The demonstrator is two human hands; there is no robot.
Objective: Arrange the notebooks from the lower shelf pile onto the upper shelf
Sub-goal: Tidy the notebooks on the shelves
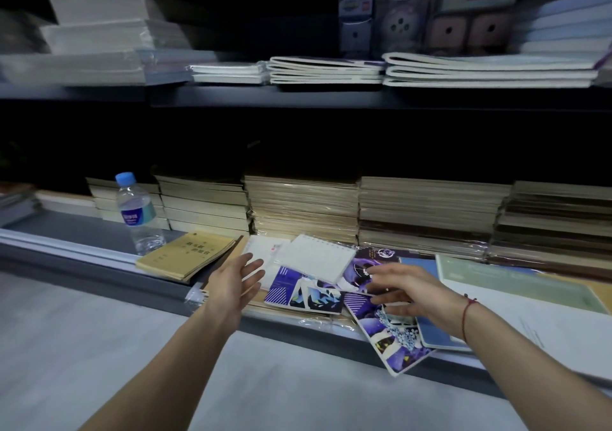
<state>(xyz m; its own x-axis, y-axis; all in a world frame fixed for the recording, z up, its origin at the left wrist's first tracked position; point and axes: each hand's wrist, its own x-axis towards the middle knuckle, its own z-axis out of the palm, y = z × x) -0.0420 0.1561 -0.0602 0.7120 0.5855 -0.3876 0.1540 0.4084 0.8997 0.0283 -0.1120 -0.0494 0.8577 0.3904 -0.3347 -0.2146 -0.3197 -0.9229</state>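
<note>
My left hand (236, 280) hovered open, fingers spread, just beside the loose pile of notebooks (306, 293) on the lower shelf (99, 248). My right hand (407, 290) reached in open too, fingers over a purple notebook (390, 334), gripping nothing. A white spiral pad (314, 258) lay tilted on top. The upper shelf (298, 98) carried flat stacks.

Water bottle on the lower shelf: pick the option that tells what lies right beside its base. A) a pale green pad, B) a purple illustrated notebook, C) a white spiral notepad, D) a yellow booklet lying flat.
D: the water bottle stands upright at the left of the lower shelf, and the yellow booklet lies flat just to the right of its base; the purple, white and green items lie further right.
</note>
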